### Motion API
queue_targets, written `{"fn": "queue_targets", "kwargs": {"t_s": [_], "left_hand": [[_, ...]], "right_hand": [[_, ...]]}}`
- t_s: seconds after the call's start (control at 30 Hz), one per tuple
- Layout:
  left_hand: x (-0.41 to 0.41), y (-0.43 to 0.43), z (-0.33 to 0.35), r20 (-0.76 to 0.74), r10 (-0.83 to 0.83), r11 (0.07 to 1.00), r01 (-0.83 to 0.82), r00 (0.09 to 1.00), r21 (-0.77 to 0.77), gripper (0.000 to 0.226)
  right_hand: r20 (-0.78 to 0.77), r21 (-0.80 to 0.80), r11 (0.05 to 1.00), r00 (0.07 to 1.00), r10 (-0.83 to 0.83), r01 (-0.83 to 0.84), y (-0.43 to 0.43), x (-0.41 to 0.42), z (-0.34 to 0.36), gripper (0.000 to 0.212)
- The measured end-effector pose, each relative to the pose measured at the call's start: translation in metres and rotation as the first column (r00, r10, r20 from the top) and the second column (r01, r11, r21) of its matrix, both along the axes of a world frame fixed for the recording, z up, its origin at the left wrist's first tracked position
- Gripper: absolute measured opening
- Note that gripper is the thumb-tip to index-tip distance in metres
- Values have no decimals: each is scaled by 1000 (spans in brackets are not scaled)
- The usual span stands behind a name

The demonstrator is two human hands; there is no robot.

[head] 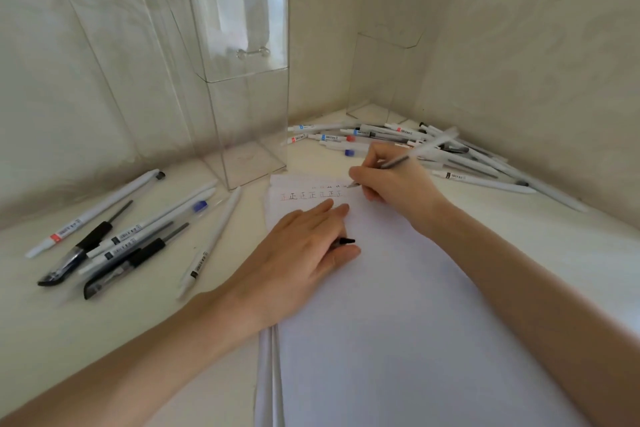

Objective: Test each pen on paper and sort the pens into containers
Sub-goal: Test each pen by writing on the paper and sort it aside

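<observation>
white paper [398, 305], red marks [311, 195]

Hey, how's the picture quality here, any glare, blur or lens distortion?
Head view: soft, even light with only faint shadows; the near clear container carries pale reflections on its upper panel; the far clear container almost fades into the wall; the pen in the right hand is blurred along its upper barrel; wide-angle stretch swells both forearms toward the bottom corners.

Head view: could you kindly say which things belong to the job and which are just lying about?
In use: pen in right hand; paper; black cap pinched by left hand.
Lying idle: pens at left; pen pile at right; near container; far container.
</observation>
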State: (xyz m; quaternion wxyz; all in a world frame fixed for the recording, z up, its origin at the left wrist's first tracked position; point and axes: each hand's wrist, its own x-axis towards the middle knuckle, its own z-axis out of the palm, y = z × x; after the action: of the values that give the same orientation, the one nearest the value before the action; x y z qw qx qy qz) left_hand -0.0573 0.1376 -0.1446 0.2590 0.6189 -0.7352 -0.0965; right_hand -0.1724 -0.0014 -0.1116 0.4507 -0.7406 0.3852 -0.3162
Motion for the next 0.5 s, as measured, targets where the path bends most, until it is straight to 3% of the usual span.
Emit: {"fn": "queue_targets", "kwargs": {"t_s": [0.13, 0.37, 0.5], "left_hand": [[-1, -1, 0, 48, 41, 999, -43, 998, 31, 57], [-3, 1, 1, 36, 43, 999, -43, 998, 8, 56], [-3, 1, 1, 33, 40, 999, -41, 999, 10, 50]], "right_hand": [[9, -132, 990, 999, -45, 45, -5, 12, -8, 36], [-25, -161, 987, 999, -30, 25, -4, 13, -13, 24], [-28, -194, 980, 999, -41, 35, -7, 14, -15, 31]]}}
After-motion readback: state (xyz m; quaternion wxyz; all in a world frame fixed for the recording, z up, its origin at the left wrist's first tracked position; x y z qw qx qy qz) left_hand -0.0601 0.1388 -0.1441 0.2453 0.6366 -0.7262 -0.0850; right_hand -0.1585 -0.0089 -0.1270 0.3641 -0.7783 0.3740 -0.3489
